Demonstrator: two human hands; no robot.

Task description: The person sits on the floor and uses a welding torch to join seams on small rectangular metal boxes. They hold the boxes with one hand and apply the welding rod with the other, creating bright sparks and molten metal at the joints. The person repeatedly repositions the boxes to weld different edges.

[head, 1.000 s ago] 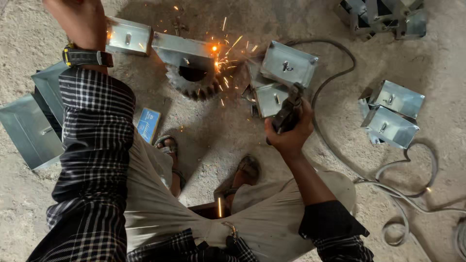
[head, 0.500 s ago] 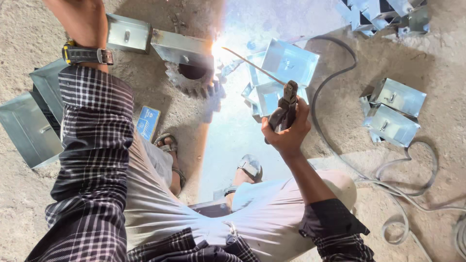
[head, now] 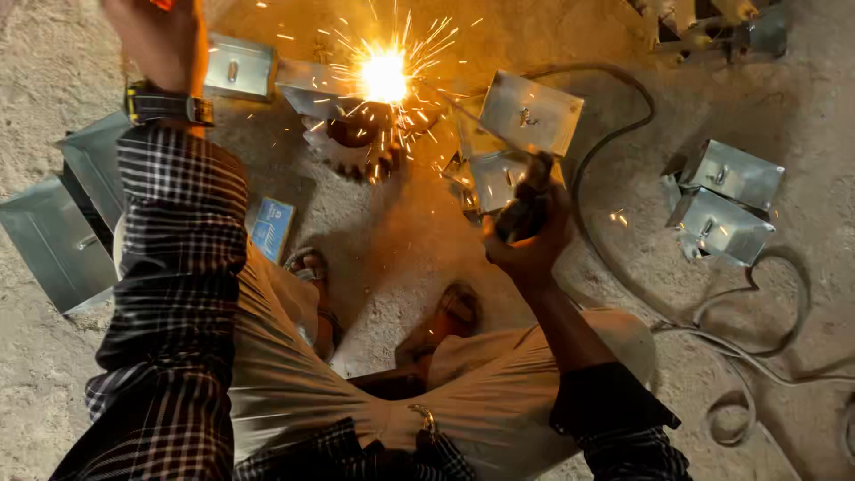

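My right hand (head: pixel 530 236) grips a dark welding electrode holder (head: pixel 525 200), its thin rod reaching up-left to a bright spark burst (head: pixel 385 76) on a shiny metal box piece (head: pixel 312 89) lying over a toothed gear wheel (head: pixel 361 147). My left hand (head: pixel 165 40) is raised at the top left, a watch (head: pixel 165 105) on its wrist; something orange shows at the frame's top edge above it, too cropped to identify. My sandalled feet (head: pixel 454 312) rest on the sandy ground below the work.
Shiny sheet-metal boxes lie all around: two by my right hand (head: pixel 530 111), two at the right (head: pixel 726 200), more at the left (head: pixel 53 240) and top right (head: pixel 712 27). A small blue box (head: pixel 272 227) lies near my knee. Cables (head: pixel 739 303) loop across the ground at the right.
The white-blue arc glare of half a second ago has given way to an orange spark burst. My right hand and the holder stay almost in place.
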